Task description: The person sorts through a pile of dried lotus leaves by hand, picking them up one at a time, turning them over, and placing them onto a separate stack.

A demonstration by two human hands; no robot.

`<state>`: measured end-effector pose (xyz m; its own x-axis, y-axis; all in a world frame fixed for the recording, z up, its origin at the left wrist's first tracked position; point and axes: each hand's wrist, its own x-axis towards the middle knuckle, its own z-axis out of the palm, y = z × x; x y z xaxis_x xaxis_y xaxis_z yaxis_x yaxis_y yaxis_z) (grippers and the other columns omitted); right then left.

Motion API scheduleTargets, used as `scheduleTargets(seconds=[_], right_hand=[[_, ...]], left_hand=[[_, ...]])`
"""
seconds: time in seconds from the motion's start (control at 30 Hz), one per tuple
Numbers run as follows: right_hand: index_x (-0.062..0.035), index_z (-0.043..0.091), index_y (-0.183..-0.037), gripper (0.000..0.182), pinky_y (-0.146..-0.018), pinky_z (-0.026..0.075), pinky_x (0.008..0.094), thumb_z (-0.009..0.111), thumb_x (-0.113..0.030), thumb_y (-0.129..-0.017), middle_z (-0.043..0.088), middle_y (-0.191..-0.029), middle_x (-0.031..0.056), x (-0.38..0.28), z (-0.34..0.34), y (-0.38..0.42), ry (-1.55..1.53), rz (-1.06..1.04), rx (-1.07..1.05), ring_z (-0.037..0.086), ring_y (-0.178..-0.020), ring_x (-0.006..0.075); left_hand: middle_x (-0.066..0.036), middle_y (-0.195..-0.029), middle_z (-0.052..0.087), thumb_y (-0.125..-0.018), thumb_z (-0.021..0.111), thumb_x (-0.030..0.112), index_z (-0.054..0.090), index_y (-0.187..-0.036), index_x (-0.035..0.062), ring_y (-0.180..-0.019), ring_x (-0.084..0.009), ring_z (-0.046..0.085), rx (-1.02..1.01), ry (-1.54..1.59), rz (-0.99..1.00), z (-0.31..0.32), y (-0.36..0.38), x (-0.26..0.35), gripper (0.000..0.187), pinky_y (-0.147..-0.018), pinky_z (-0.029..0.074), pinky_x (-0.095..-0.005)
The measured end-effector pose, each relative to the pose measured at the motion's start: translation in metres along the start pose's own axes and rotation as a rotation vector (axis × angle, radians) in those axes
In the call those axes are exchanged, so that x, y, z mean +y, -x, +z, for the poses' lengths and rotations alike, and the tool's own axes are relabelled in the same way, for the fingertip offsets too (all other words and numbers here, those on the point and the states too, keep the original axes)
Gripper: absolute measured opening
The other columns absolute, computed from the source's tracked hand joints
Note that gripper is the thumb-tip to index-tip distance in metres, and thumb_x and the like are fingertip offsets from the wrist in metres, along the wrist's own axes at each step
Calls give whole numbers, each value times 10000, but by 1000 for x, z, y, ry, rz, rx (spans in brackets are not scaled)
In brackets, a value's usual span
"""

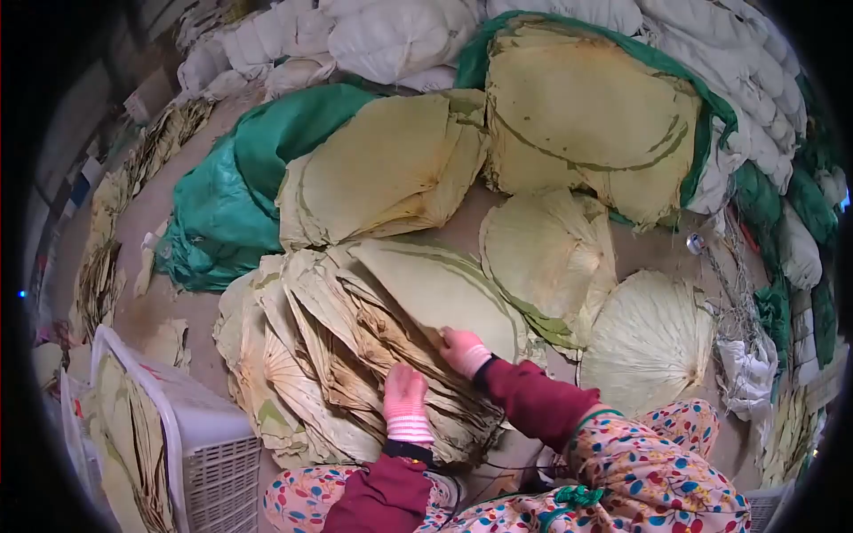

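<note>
A thick fanned pile of dried lotus leaves [338, 338] lies in front of me, with brown, crumpled stem ends toward my hands. My left hand [406, 395], in a pink glove with a striped cuff, is closed on the leaf edges at the near side of the pile. Farther up and to the right, my right hand [464, 351], gloved alike, pinches the lower edge of a broad, smooth, pale green leaf [444, 289] on top. The fingertips of both hands are partly hidden.
Flat leaf stacks lie behind on green sacking [235, 186] and at the back right [591, 98]. Two folded leaf bundles [546, 258] [649, 342] sit to the right. A white plastic basket [218, 444] holding leaves stands front left. Stuffed white sacks [400, 40] line the back.
</note>
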<state>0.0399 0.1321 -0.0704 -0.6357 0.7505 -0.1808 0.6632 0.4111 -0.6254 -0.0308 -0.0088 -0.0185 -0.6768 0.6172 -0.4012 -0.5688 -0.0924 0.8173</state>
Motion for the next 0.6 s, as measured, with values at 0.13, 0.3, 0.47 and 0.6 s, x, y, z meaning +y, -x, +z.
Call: scheduleTargets(seconds=[0.13, 0.3, 0.47, 0.6], right_hand=[[-28, 524, -958, 254, -656, 449, 335, 471, -142, -738, 567, -746, 181, 2, -27, 54, -496, 44, 198, 557, -693, 281], [13, 531, -793, 161, -517, 371, 301, 516, -117, -700, 516, -622, 47, 94, -101, 49, -906, 336, 682, 421, -547, 141], [24, 520, -797, 200, -546, 393, 315, 504, -147, -694, 533, -673, 98, 181, -164, 72, -377, 582, 920, 465, -597, 176], [-7, 532, -897, 242, -586, 408, 330, 484, -142, -703, 569, -749, 141, 274, -203, 117, -390, 706, 1103, 515, -633, 215]], left_hand=[[-129, -1134, 409, -770, 586, 114, 276, -1250, -16, -984, -205, 450, -125, -21, -100, -5, -1, -8, 586, -867, 386, -370], [-74, -970, 445, -764, 563, 110, 315, -1211, -26, -863, -176, 468, -200, 13, -72, 2, 12, 4, 528, -781, 422, -336], [-104, -1032, 447, -756, 573, 124, 318, -1207, -30, -882, -185, 480, -154, -50, -79, -4, 2, 2, 541, -804, 422, -339], [-111, -1033, 448, -756, 555, 86, 299, -1215, -48, -870, -194, 488, -139, -3, -67, 0, -11, -3, 543, -796, 425, -341]])
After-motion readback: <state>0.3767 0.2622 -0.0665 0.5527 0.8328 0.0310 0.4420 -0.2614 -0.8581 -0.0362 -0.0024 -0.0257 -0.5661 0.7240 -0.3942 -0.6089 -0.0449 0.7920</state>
